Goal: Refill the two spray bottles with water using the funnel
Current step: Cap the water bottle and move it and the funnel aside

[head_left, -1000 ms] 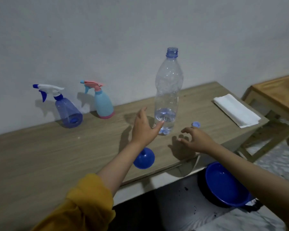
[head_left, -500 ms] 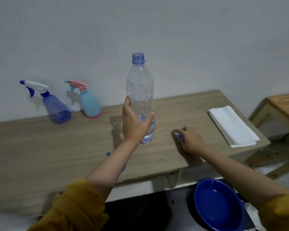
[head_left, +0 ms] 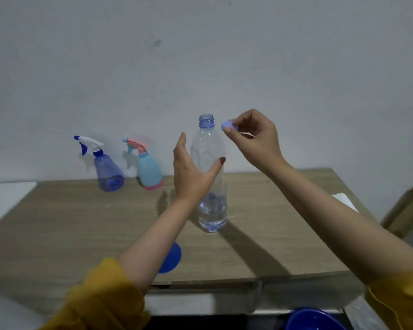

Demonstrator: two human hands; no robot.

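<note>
Leftmost on my feed, the blue spray bottle stands upright at the back of the wooden table, close to the wall, its white and blue trigger head on. Just beside it to the right stands the light blue spray bottle with a pink trigger and pink base, also capped by its head. Nearer the front edge, part of the blue funnel lies on the table, mostly hidden behind my left forearm. My left hand wraps the middle of the clear water bottle, thumb across its front and fingers round the far side. That bottle stands upright on the table with its neck uncovered and only a little water at the bottom. Right of the neck, level with it and apart from it, my right hand pinches the small pale blue cap between thumb and fingertips. Past my right forearm a corner of white folded paper shows on the table. Below the table's front edge, the rim of a blue basin peeks in.
</note>
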